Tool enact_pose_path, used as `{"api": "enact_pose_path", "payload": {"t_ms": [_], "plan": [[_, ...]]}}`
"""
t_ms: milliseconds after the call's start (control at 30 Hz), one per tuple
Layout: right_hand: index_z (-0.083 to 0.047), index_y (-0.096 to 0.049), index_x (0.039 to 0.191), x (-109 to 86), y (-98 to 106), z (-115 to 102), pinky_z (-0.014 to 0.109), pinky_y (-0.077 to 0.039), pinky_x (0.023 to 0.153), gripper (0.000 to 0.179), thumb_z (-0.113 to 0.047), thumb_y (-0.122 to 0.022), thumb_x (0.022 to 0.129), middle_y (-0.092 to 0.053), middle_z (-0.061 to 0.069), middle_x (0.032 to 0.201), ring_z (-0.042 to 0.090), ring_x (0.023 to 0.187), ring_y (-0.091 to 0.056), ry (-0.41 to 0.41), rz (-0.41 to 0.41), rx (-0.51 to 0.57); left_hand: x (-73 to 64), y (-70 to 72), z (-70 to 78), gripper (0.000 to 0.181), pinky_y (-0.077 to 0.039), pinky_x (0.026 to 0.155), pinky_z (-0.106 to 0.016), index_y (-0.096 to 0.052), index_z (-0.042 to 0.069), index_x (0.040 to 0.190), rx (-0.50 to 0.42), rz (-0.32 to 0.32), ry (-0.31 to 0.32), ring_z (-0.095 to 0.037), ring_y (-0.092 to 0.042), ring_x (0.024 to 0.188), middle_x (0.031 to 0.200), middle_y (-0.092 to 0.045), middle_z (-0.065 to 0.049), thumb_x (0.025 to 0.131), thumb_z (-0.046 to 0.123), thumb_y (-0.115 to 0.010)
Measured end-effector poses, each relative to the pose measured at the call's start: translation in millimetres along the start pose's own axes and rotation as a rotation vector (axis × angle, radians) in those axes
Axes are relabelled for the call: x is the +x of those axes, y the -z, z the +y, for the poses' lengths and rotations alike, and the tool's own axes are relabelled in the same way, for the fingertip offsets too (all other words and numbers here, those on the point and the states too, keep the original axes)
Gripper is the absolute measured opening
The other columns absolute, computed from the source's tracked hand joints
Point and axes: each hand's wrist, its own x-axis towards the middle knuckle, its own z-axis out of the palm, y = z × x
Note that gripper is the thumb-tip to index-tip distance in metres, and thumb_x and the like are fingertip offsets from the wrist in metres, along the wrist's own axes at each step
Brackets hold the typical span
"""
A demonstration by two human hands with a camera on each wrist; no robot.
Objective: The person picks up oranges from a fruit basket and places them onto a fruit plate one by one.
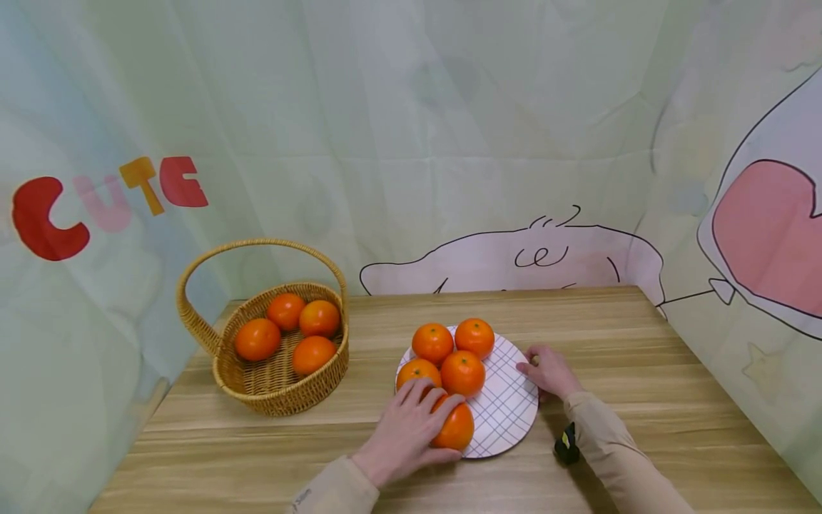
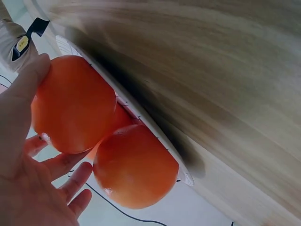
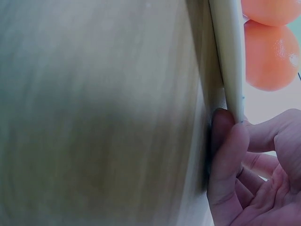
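While a wicker basket [image 1: 282,401] holding four oranges [image 1: 257,340] stands well apart at the table's [image 1: 693,385] left, a printed curtain [image 1: 398,157] backs the scene. Black strap [image 1: 567,446] by the right cuff. Four more oranges [image 1: 464,373] crowd the far and left parts of the checked plate [image 1: 507,414]; one sits right behind the left fingers. Left hand [image 1: 404,432] grips the nearest orange [image 1: 457,428], thumb in front, fingers over its top, at the plate's near edge. Right hand [image 1: 551,371] pinches the plate's right rim.
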Motion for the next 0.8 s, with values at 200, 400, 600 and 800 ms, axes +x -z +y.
{"api": "enact_pose_path", "payload": {"t_ms": [200, 400, 600, 800], "plan": [[0.000, -0.059, 0.104, -0.6, 0.6, -0.9, 0.026, -0.050, 0.044, 0.017, -0.015, -0.063, 0.098, -0.057, 0.010, 0.075, 0.015, 0.048, -0.053, 0.015, 0.005, 0.003, 1.5, -2.8, 1.1, 0.075, -0.041, 0.111, -0.039, -0.052, 0.026, 0.140, 0.033, 0.009, 0.009, -0.021, -0.048, 0.123, 0.121, -0.064, 0.003, 0.084, 0.075, -0.058], [0.000, -0.059, 0.103, -2.2, 1.1, -2.1, 0.026, -0.050, 0.045, 0.016, -0.015, -0.063, 0.098, -0.057, 0.010, 0.076, 0.016, 0.049, -0.053, 0.018, 0.005, 0.002, 3.7, -3.6, 3.0, 0.074, -0.040, 0.112, -0.038, -0.053, 0.025, 0.138, 0.050, 0.026, 0.022, -0.021, -0.049, 0.123, 0.119, -0.065, 0.003, 0.084, 0.075, -0.059], [0.000, -0.060, 0.104, -1.9, 0.4, -1.4, 0.027, -0.050, 0.045, 0.017, -0.015, -0.063, 0.098, -0.059, 0.011, 0.076, 0.016, 0.048, -0.054, 0.022, 0.010, 0.005, 4.3, -3.4, 4.5, 0.075, -0.040, 0.114, -0.038, -0.054, 0.021, 0.137, 0.043, 0.015, 0.041, -0.021, -0.048, 0.125, 0.123, -0.065, 0.002, 0.084, 0.074, -0.059], [0.001, -0.060, 0.105, -1.2, 0.0, -0.3, 0.027, -0.050, 0.045, 0.017, -0.015, -0.062, 0.099, -0.059, 0.013, 0.078, 0.016, 0.050, -0.054, 0.029, 0.018, 0.001, 4.1, -4.7, 5.4, 0.076, -0.041, 0.113, -0.039, -0.055, 0.020, 0.136, 0.034, 0.033, 0.052, -0.021, -0.049, 0.123, 0.123, -0.064, 0.001, 0.084, 0.074, -0.060]]}}
